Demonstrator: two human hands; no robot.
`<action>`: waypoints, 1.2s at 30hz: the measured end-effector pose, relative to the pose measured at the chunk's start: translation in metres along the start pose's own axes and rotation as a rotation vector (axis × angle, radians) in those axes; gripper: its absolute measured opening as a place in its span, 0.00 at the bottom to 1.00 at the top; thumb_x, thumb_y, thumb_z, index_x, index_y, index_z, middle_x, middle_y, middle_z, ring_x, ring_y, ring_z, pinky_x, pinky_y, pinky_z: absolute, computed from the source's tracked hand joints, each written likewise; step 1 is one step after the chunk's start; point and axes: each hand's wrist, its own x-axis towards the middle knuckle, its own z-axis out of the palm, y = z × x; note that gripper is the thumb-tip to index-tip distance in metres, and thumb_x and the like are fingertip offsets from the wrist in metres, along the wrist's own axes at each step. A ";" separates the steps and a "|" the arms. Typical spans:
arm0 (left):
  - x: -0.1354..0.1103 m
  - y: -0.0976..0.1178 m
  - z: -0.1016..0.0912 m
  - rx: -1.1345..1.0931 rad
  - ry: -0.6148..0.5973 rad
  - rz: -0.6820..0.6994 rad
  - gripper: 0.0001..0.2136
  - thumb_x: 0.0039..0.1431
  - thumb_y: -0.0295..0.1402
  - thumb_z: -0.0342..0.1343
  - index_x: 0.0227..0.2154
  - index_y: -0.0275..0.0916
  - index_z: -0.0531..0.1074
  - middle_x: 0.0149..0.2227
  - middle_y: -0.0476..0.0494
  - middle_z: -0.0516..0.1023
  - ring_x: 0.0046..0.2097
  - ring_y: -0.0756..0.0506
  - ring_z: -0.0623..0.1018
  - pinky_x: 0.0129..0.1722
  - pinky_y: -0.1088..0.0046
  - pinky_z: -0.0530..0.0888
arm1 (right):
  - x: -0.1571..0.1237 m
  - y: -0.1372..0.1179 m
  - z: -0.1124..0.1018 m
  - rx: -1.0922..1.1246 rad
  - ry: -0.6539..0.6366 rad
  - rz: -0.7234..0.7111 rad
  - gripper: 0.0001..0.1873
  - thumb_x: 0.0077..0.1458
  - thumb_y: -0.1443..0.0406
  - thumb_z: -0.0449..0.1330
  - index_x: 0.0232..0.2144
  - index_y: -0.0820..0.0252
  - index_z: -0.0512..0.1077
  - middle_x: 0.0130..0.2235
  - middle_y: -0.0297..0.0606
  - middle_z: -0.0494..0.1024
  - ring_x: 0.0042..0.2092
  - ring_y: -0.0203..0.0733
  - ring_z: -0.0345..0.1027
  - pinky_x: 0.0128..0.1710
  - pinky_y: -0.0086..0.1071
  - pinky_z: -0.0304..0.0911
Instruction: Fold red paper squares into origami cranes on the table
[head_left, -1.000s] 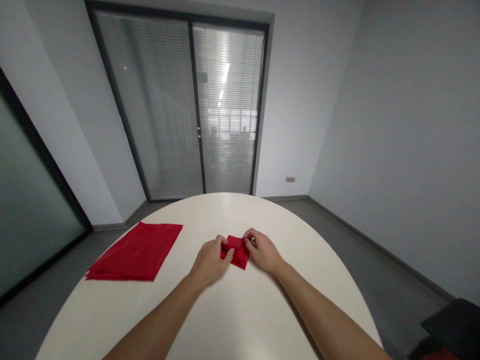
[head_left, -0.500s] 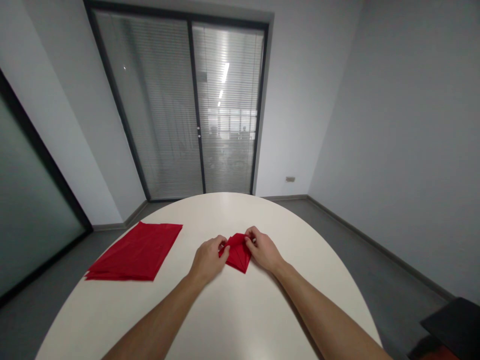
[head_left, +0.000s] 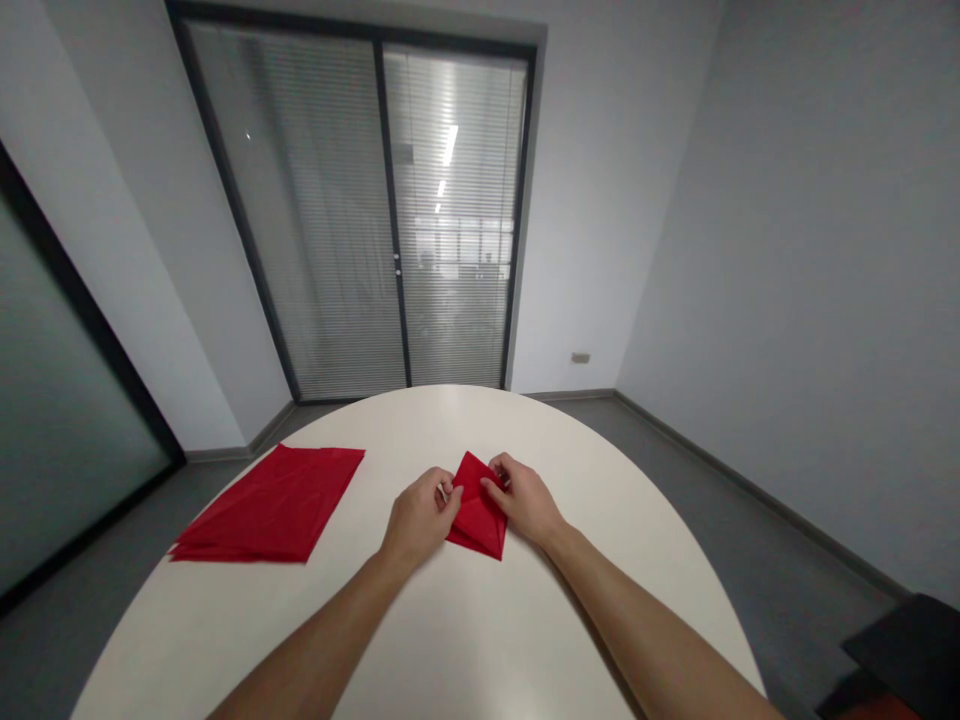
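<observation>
A small folded red sheet (head_left: 478,515), thin like paper or cloth, is between my hands over the middle of the table. One corner points away from me and another toward me, with crease lines across its face. My left hand (head_left: 422,512) pinches its left edge between thumb and fingers. On the opposite edge, my right hand (head_left: 525,500) grips it, the thumb lying on top and the fingers curled behind. Parts of both side edges are hidden by my fingers.
A stack of larger red sheets (head_left: 274,505) lies at the table's left edge. The round white table (head_left: 450,650) reaches toward a glass door with blinds (head_left: 457,300). A dark object, perhaps a chair (head_left: 911,650), stands at the lower right.
The far flap of the red sheet has come up into a point, and its near corner has shifted slightly toward me. Both hands keep their hold, nearly in the same place.
</observation>
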 end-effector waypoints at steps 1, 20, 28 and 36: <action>0.000 0.001 -0.001 -0.003 -0.006 -0.009 0.06 0.64 0.36 0.52 0.32 0.43 0.68 0.28 0.52 0.74 0.29 0.48 0.74 0.33 0.73 0.67 | 0.000 0.000 0.000 -0.007 -0.001 0.001 0.04 0.60 0.62 0.58 0.37 0.55 0.68 0.34 0.33 0.76 0.33 0.39 0.66 0.34 0.31 0.59; 0.002 -0.007 0.003 0.057 -0.040 -0.094 0.07 0.63 0.32 0.54 0.41 0.43 0.75 0.34 0.50 0.80 0.32 0.48 0.76 0.33 0.73 0.67 | -0.005 -0.012 -0.005 0.040 -0.093 -0.078 0.08 0.60 0.63 0.59 0.42 0.55 0.73 0.38 0.35 0.80 0.35 0.39 0.71 0.37 0.31 0.64; 0.005 -0.008 0.003 0.197 -0.049 -0.067 0.07 0.61 0.28 0.56 0.42 0.41 0.72 0.37 0.46 0.80 0.40 0.44 0.78 0.41 0.69 0.70 | -0.006 -0.015 -0.007 -0.041 -0.155 -0.192 0.11 0.61 0.62 0.59 0.44 0.56 0.78 0.42 0.38 0.80 0.40 0.41 0.73 0.43 0.32 0.65; 0.003 -0.018 0.007 0.288 0.007 0.020 0.12 0.60 0.28 0.57 0.47 0.41 0.72 0.54 0.39 0.75 0.56 0.37 0.72 0.56 0.56 0.69 | -0.007 -0.018 -0.009 -0.117 -0.230 -0.288 0.16 0.57 0.57 0.65 0.46 0.55 0.78 0.44 0.40 0.79 0.45 0.45 0.72 0.48 0.35 0.65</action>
